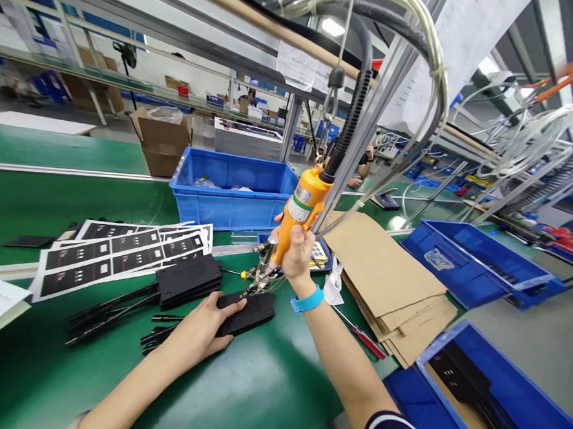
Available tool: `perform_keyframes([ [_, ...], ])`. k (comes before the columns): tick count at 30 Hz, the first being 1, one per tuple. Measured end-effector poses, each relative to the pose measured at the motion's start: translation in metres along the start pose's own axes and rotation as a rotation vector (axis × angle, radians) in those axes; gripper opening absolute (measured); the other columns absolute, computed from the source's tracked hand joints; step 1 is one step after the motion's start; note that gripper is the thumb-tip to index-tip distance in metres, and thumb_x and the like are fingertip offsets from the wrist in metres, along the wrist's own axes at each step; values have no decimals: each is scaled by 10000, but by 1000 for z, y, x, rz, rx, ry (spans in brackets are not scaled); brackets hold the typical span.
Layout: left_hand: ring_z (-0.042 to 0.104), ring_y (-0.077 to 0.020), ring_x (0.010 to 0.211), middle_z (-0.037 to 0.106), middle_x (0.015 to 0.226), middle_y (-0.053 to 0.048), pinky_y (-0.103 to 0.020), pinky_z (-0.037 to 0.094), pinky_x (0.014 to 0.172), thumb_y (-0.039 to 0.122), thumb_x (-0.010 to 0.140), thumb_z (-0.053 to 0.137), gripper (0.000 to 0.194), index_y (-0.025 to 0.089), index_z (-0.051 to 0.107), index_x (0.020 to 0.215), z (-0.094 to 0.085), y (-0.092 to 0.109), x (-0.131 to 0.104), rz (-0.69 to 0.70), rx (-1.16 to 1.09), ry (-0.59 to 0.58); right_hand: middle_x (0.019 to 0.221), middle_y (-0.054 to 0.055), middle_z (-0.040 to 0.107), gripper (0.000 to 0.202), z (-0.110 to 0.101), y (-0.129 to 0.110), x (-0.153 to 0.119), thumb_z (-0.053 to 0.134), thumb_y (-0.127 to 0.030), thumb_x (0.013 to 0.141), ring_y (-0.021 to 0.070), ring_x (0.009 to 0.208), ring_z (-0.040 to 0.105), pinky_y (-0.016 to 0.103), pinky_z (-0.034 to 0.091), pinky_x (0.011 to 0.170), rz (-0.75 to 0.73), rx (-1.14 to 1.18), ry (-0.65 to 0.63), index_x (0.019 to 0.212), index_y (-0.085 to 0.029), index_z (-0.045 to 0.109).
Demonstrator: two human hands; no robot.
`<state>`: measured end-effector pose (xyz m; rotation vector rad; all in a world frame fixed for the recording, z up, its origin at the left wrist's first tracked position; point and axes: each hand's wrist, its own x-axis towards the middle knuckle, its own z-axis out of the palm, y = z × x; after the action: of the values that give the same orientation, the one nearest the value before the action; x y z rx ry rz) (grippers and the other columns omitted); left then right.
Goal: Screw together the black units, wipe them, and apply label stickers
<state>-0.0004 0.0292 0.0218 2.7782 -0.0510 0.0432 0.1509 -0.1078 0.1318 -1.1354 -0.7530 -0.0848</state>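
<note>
My right hand (298, 251) is wrapped round an orange power screwdriver (300, 210) that hangs from a cord and hose. The metal nose of the screwdriver points down at a flat black plastic casing with rod antennas (254, 315) on the green bench; whether the tip touches it is hard to make out. With thumb and fingers, my left hand (210, 323) grips the left end of this casing. Left of it lies a stack of similar black casings (188, 280), their antennas stretching out toward the left. A blue band circles my right wrist.
Printed label sheets (123, 256) lie behind the stack. A blue bin (233, 208) stands at the back. To the right are brown cardboard sheets (385, 266), a red-handled screwdriver (368, 342), another blue bin (478, 262) and a blue bin (514, 377) with black casings. A metal post rises behind.
</note>
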Motion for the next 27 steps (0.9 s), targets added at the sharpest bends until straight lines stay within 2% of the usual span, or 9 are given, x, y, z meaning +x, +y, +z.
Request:
perform_keyframes([
  [4, 607, -314, 1157, 519, 1328, -168, -413, 495, 977, 212, 779, 693, 630, 244, 507, 1380, -1, 6, -2, 19, 19, 7, 605, -21, 544, 519, 11, -29, 13, 480, -666, 859, 112, 469, 512, 235, 412, 413, -77, -38, 42, 1019, -199, 639],
  [7, 554, -311, 1247, 470, 1421, -201, -403, 470, 1017, 320, 832, 701, 587, 206, 505, 1373, 3, 13, -1, 5, 54, -9, 651, -11, 556, 434, 26, -50, 30, 511, -609, 884, 119, 529, 548, 249, 449, 469, -173, -12, 53, 1031, -229, 658],
  [9, 507, -331, 1299, 475, 1427, -208, -415, 455, 1035, 393, 843, 695, 621, 217, 491, 1403, 6, 19, 1, -20, 87, -27, 643, -20, 542, 377, 38, -55, 37, 538, -577, 889, 123, 530, 547, 260, 458, 483, -182, -2, 29, 1032, -245, 646],
  [12, 470, -379, 1322, 518, 1387, -226, -476, 424, 1055, 419, 836, 693, 669, 230, 465, 1436, 6, 28, 1, -57, 146, -46, 595, -34, 515, 378, 54, -48, 36, 548, -583, 878, 126, 496, 527, 268, 449, 468, -126, -40, 8, 1032, -246, 621],
  [15, 502, -391, 1288, 579, 1311, -240, -521, 413, 1044, 426, 860, 657, 659, 236, 440, 1452, 4, 33, -1, -73, 193, -51, 559, -40, 511, 406, 62, -31, 24, 562, -594, 855, 120, 457, 507, 265, 435, 443, -70, -34, -4, 1005, -221, 620],
  [21, 636, -342, 1106, 674, 1141, -215, -446, 504, 914, 424, 888, 621, 612, 254, 443, 1449, 4, 32, -2, -76, 246, -60, 553, -54, 519, 399, 64, -6, 5, 571, -567, 837, 117, 440, 503, 268, 467, 449, 37, -29, -16, 1003, -205, 593],
  [24, 643, -342, 1092, 671, 1147, -224, -437, 512, 900, 417, 884, 628, 618, 254, 441, 1450, 6, 32, -1, -83, 268, -63, 567, -53, 525, 313, 64, -3, 2, 604, -491, 832, 115, 454, 509, 261, 464, 460, 31, -67, 2, 965, -208, 589],
  [27, 639, -343, 1103, 658, 1181, -227, -436, 516, 900, 419, 881, 632, 621, 261, 441, 1450, 7, 33, -1, -91, 283, -62, 595, -48, 542, 207, 65, -2, 1, 682, -348, 777, 114, 480, 517, 255, 463, 476, -9, -126, 35, 888, -203, 585],
])
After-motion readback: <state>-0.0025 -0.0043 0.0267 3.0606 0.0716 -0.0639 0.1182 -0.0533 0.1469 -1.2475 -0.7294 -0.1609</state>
